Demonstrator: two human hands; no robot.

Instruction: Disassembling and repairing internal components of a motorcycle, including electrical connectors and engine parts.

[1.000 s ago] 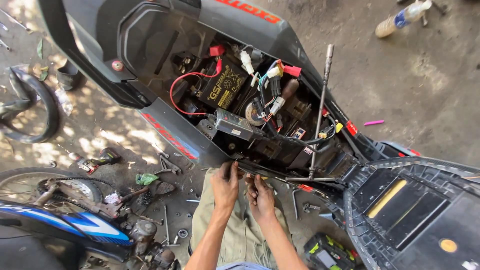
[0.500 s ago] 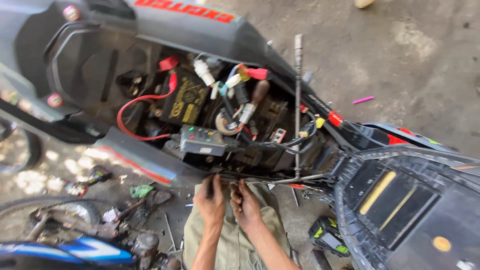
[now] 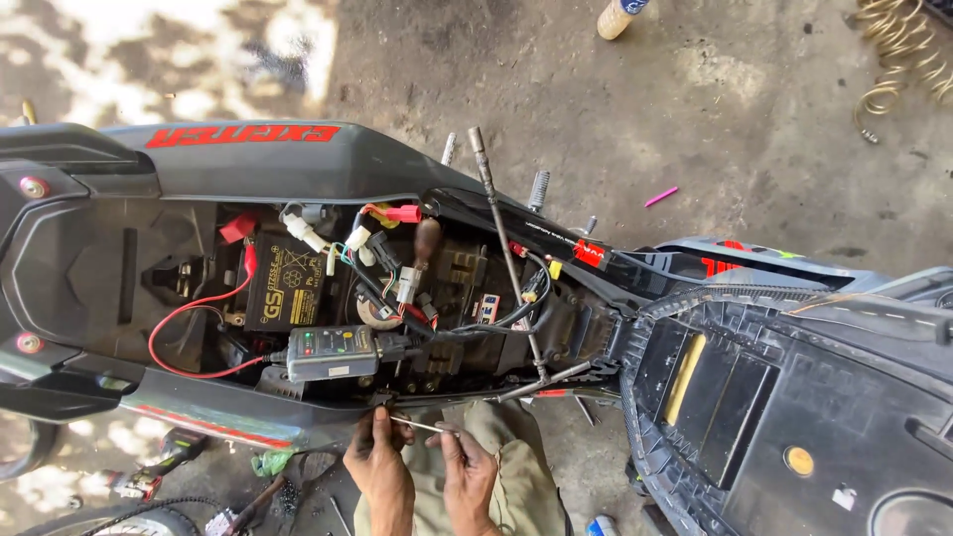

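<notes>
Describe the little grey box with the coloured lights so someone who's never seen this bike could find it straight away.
Start at the open under-seat bay of the black motorcycle. Find the dark block-shaped battery on its left; the grey tester box lies just below it, at the bay's near edge, above the left hand. It alone is light grey, with a row of small green and red lights.

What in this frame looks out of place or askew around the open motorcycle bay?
The seat is flipped up, exposing the battery amid loose wiring. A grey tester box perches on the frame edge. A long rod leans tilted across the bay. Both hands, left hand and right hand, pinch a thin metal pin.
</notes>
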